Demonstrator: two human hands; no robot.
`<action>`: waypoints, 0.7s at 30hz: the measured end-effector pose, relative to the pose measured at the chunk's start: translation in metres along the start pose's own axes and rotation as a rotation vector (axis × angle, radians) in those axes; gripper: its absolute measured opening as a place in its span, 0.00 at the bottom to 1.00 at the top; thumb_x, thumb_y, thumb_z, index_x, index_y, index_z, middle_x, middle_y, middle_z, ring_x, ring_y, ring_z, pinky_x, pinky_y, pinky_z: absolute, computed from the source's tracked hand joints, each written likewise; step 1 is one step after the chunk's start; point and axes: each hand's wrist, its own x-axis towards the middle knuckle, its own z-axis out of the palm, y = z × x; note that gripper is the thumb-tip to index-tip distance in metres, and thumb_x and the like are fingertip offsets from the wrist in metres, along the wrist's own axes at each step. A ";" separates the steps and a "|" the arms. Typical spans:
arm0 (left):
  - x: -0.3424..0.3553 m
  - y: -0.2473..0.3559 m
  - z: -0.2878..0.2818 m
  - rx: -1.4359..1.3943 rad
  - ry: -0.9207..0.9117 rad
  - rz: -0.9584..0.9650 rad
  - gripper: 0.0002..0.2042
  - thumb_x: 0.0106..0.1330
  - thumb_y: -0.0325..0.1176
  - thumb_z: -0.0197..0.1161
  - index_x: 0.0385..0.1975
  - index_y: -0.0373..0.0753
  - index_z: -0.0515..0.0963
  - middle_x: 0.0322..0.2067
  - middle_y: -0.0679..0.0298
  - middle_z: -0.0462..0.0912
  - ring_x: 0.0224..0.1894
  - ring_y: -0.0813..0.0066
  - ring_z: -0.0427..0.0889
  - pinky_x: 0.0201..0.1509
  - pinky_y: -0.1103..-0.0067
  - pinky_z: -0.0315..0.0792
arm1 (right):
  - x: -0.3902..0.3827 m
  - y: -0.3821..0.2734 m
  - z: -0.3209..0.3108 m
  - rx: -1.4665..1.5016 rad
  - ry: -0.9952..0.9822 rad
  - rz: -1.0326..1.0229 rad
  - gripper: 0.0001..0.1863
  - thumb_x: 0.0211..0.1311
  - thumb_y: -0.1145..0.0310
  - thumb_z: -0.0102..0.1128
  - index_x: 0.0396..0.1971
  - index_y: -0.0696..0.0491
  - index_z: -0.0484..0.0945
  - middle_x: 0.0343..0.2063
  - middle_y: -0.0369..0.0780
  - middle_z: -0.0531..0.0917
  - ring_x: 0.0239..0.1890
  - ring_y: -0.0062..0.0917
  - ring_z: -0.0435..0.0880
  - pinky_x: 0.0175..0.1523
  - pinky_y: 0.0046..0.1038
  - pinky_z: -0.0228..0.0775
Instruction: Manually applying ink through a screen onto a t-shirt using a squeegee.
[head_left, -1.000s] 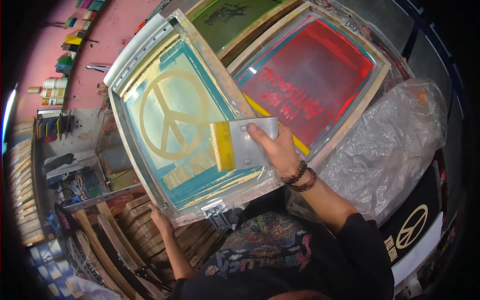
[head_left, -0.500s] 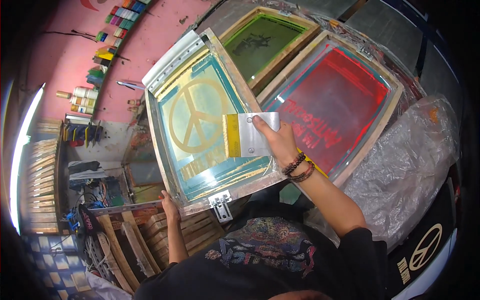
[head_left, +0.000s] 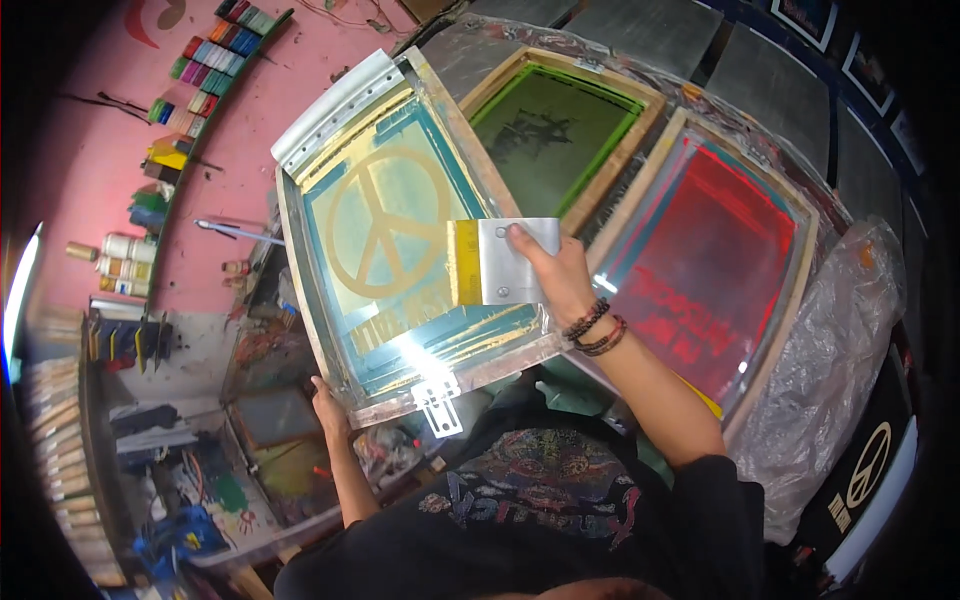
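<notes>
My right hand (head_left: 562, 275) grips a squeegee (head_left: 505, 285) with a flat metal holder and a yellow blade edged with pale ink. The thumb lies on the metal plate. Behind the squeegee, a tilted wooden screen printing frame (head_left: 500, 366) is held up in front of me. Its teal and cream mesh carries a peace sign and lettering. My left hand (head_left: 326, 405) is closed on the frame's lower left edge; most of its fingers are hidden behind the wood. A metal bar (head_left: 335, 110) is fixed along the frame's top, and a slotted metal bracket (head_left: 437, 408) at its bottom.
Right of me lie a green screen frame (head_left: 560, 125) and a red screen frame (head_left: 715, 260), beside crumpled clear plastic (head_left: 825, 375). Ink containers (head_left: 205, 85) line a shelf on the pink wall. A black printed piece (head_left: 860, 490) sits at the lower right.
My view has turned, so the wall shelf slides left and the frames on the right shift rightward. The held frame and squeegee stay almost in place before me, both still gripped.
</notes>
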 end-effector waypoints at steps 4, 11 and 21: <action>0.039 -0.045 0.017 -0.033 -0.027 0.054 0.35 0.76 0.60 0.44 0.43 0.26 0.81 0.34 0.62 0.81 0.35 0.73 0.76 0.43 0.74 0.71 | -0.011 0.034 0.001 0.011 0.018 -0.074 0.21 0.63 0.58 0.69 0.42 0.62 0.83 0.37 0.38 0.86 0.37 0.19 0.83 0.43 0.22 0.75; 0.120 -0.055 0.019 -0.089 -0.183 0.148 0.36 0.75 0.62 0.45 0.53 0.25 0.76 0.44 0.57 0.83 0.43 0.71 0.81 0.49 0.72 0.76 | 0.005 0.094 0.025 0.080 0.044 -0.156 0.19 0.64 0.60 0.68 0.43 0.63 0.82 0.39 0.37 0.86 0.40 0.18 0.82 0.47 0.22 0.73; 0.294 -0.005 0.066 0.061 -0.311 0.211 0.37 0.75 0.61 0.45 0.53 0.23 0.75 0.46 0.54 0.81 0.45 0.70 0.79 0.53 0.73 0.73 | 0.086 0.144 0.081 0.184 0.198 -0.250 0.22 0.63 0.57 0.69 0.42 0.65 0.83 0.37 0.39 0.86 0.37 0.20 0.83 0.42 0.23 0.74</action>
